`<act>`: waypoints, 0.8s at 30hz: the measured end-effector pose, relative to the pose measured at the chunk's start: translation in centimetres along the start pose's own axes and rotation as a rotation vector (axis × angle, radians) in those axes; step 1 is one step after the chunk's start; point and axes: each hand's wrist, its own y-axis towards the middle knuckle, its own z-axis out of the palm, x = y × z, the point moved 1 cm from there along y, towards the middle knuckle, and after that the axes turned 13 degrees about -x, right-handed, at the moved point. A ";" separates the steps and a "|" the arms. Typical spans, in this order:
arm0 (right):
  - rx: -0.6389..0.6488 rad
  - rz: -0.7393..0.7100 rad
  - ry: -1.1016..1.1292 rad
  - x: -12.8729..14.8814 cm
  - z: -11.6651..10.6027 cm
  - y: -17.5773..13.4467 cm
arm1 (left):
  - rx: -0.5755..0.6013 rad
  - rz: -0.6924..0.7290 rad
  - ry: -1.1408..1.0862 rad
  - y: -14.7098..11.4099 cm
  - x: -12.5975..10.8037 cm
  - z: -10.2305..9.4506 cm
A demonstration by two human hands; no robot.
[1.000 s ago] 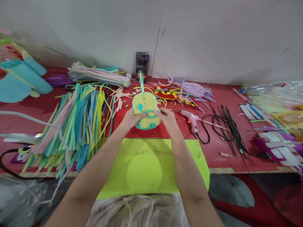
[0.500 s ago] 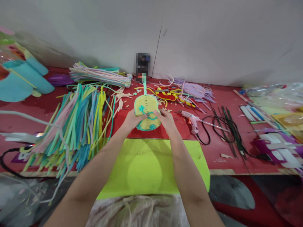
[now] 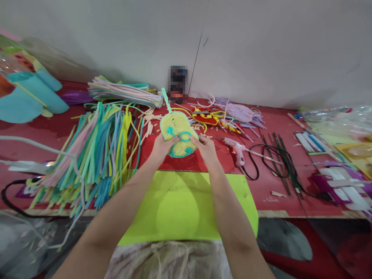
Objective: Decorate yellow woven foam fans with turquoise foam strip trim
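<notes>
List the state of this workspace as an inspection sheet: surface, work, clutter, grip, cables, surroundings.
Surface: red table, a yellow-green sheet reaching past its near edge.
Work: yellow fan-shaped piece with green trim, its green handle at the far end, leaning left.
Clutter: coloured strips heaped at left; purple strips and scraps beyond the work.
Grip: left grip and right grip hold opposite sides of the fan-shaped piece.
Cables: black cable looped beside the pink glue gun; white cord at left.
Surroundings: grey wall behind.

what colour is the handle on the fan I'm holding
The handle is mint green, clearest in the head view.
</notes>
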 end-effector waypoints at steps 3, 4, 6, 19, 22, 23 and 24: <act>0.009 0.027 0.038 -0.5 0.1 0.1 | -0.011 0.006 -0.022 0.1 0.1 0.0; 0.021 0.047 0.054 -0.6 0.3 0.2 | -0.023 0.012 -0.030 0.1 0.1 0.0; 0.045 0.086 0.083 -0.8 0.6 0.1 | -0.051 0.021 -0.047 0.2 0.1 0.0; -0.063 0.126 0.104 -1.1 1.8 -0.7 | -0.058 0.031 -0.075 -0.1 0.4 0.2; -0.071 0.102 0.065 -0.9 1.6 -0.7 | -0.028 0.032 -0.025 0.1 0.2 0.1; -0.056 0.096 0.051 -0.8 1.5 -0.6 | -0.017 0.036 -0.007 0.1 0.1 0.1; -0.038 0.087 0.046 -0.7 1.5 -0.6 | -0.008 0.039 0.009 0.2 0.0 0.0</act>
